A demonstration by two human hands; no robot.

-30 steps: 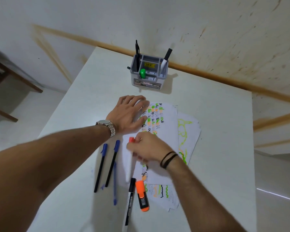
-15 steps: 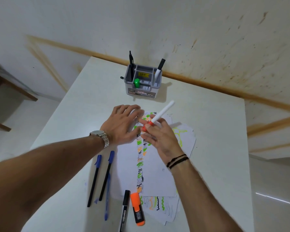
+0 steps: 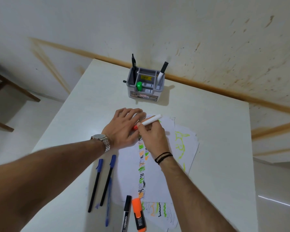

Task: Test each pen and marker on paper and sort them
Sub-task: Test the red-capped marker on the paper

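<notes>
right hand (image 3: 153, 133) pinches white marker (image 3: 151, 121); left hand (image 3: 124, 128) flat, fingers straight, on paper (image 3: 157, 181)

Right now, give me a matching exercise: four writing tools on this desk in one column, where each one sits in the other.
1. green marker
2. orange highlighter
3. white marker
4. blue-capped pens

A. gripped by right hand
B. lying left of the paper
C. in the grey organizer
D. lying at the paper's near edge

Pairs: 1-C, 2-D, 3-A, 4-B
</notes>
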